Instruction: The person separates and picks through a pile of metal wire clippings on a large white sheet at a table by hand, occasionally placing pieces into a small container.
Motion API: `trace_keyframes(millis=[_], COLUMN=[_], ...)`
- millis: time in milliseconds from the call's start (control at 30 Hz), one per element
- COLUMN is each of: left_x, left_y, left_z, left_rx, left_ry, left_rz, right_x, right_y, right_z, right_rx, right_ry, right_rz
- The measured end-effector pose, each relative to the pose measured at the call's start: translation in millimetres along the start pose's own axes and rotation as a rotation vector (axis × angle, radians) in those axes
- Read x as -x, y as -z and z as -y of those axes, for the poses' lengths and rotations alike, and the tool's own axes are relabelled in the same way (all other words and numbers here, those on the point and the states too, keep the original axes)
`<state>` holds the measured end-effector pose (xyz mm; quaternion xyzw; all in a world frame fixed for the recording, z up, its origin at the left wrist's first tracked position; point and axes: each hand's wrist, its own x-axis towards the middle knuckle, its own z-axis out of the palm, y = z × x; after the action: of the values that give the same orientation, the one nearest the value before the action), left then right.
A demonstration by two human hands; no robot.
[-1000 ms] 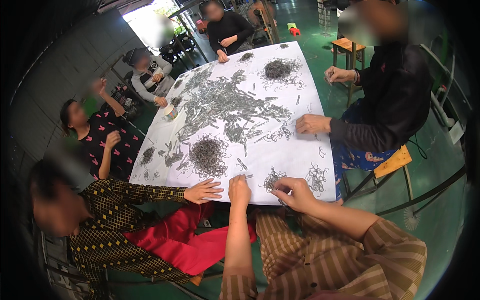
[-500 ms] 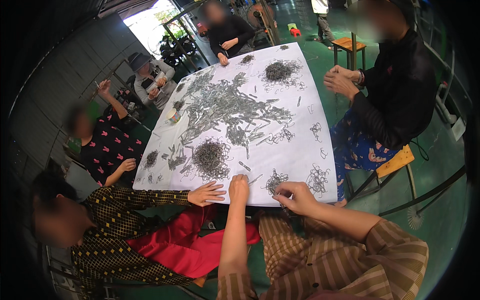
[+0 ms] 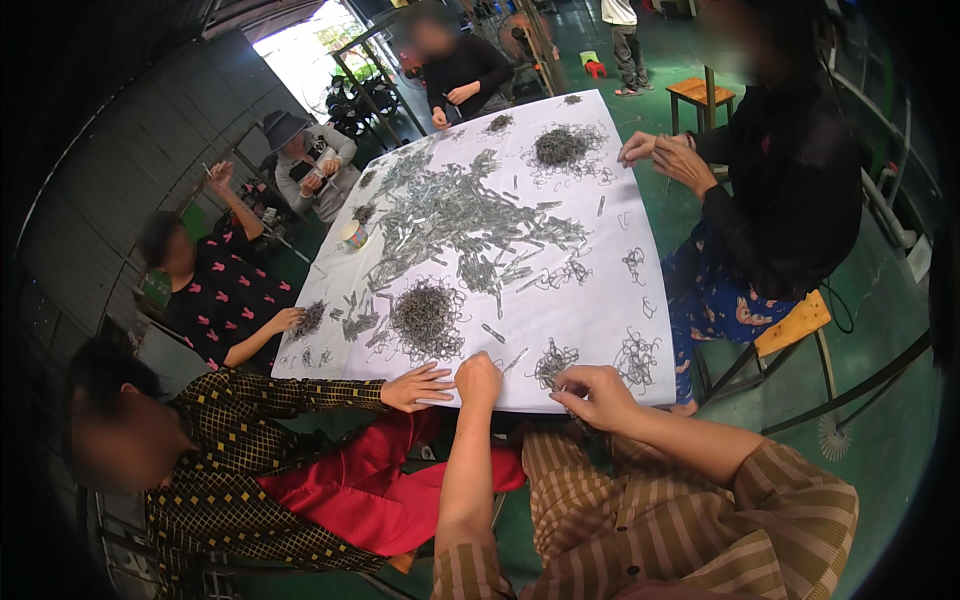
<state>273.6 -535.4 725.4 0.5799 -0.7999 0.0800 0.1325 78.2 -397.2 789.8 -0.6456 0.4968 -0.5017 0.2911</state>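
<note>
My left hand (image 3: 478, 381) rests closed on the near edge of the white-covered table (image 3: 560, 310); anything inside it is hidden. Over the same edge, my right hand (image 3: 600, 397) is pinched, its fingertips hiding whatever they hold. Just beyond those fingertips lies a small pile of thin dark curled pieces (image 3: 553, 358). A single narrow grey strip (image 3: 515, 361) lies between my hands, and another short strip (image 3: 493, 333) is a little farther off. To the right, similar loose curls (image 3: 638, 358) are scattered.
Grey flat strips (image 3: 440, 215) are heaped mid-table, with a dark curled pile (image 3: 428, 318) nearer and another (image 3: 562, 148) farther. A paper cup (image 3: 354, 235) stands left. Co-workers sit around; one's hand (image 3: 418, 387) lies flat beside my left hand. A wooden stool (image 3: 700, 92) stands beyond.
The view has shifted slightly. My hands keep nearly the same places. The right-hand co-worker's hands have moved toward the table, and a left-hand co-worker's lower hand has reached a small pile.
</note>
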Motion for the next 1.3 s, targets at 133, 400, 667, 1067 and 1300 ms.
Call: trace_keyframes(millis=[133, 400, 667, 1067, 1300], left_x=[14, 60, 69, 103, 112], left_y=[26, 96, 95, 90, 89], left_z=[-8, -68, -77, -79, -77], left_rx=[0.656, 1.414, 1.334, 1.561, 1.497], left_ry=[0.207, 0.082, 0.14, 0.175, 0.168], left_rz=[-0.05, -0.084, -0.155, -0.199, -0.22], right_x=[0, -2, -2, -57, -90], right_y=[0, -7, -9, -34, -89], right_z=[0, -5, 7, -71, -94], right_rx=[-0.016, -0.044, -0.007, 0.34, 0.786], right_ry=[-0.049, -0.089, -0.079, 0.233, 0.362], right_rz=[-0.004, -0.019, 0.022, 0.123, 0.245])
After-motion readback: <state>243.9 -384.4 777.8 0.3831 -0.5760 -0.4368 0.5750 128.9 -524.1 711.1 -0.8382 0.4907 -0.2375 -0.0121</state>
